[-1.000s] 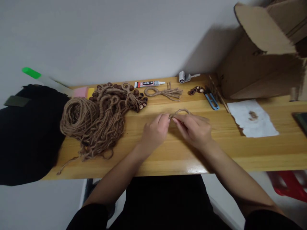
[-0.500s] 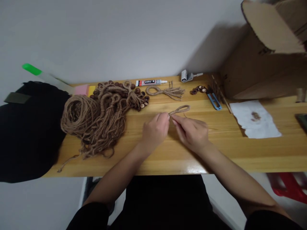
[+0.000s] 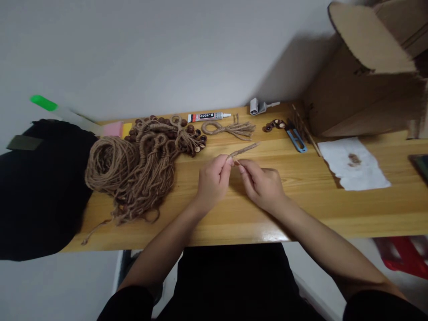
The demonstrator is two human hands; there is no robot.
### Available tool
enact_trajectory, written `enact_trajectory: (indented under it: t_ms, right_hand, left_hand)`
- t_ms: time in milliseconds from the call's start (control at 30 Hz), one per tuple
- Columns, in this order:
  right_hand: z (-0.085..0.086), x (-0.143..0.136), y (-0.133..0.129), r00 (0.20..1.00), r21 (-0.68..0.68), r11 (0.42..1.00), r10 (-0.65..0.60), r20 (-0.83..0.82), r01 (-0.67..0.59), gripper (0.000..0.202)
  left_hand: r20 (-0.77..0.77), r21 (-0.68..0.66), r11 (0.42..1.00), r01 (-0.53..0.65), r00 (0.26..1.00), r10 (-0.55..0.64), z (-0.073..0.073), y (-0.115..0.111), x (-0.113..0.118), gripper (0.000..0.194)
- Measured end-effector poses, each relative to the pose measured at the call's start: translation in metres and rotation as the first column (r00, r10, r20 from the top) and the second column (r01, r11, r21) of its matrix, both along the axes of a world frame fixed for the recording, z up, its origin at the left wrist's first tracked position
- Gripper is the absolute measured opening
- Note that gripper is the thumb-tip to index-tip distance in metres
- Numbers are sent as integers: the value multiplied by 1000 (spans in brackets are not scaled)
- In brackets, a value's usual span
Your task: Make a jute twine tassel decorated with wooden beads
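Between finger and thumb, my left hand pinches a looped length of brown jute cord, seen nearly edge-on and pointing away to the right. Close beside it, my right hand is closed in a pinch on a short strand of the same cord at the base of the loop. Just beyond both hands lies a finished-looking cord loop with a frayed tassel. A tube of B-7000 glue rests behind that tassel.
To the left are a jute cord coil, a tangled heap of corded loops and beads, and a black bag. Blue thread snips, a white paper and a cardboard box occupy the right side.
The held loop has turned from showing its open eye to nearly edge-on. My right hand has shifted slightly left and now pinches a strand close to my left fingertips.
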State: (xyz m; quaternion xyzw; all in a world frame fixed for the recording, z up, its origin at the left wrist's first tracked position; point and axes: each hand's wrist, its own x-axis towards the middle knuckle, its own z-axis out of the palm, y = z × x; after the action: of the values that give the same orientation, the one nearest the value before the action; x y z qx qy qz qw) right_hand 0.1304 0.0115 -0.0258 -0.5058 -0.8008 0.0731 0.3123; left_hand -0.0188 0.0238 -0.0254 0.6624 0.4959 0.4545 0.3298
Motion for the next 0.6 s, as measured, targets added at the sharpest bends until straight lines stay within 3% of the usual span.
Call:
enact_trajectory:
  t_ms: [100, 267, 467, 600]
  right_hand:
    - [1, 3, 3, 999, -70, 996, 50, 19, -48, 27]
    - [5, 8, 10, 977, -172, 971, 134, -167, -163, 23]
    - [9, 13, 18, 831, -299, 865, 207, -517, -402, 30]
    - [16, 20, 19, 746, -316, 791, 247, -619, -524, 33]
  left_hand:
    - [292, -181, 978, 107, 955, -51, -3, 3, 1, 26]
    - [686, -358, 843, 402, 725, -55, -3, 5, 6, 37]
    - [807, -325, 733, 597, 579, -115, 5, 1, 3, 37]
    - [807, -282, 578, 766, 516, -289, 8, 1, -9, 36]
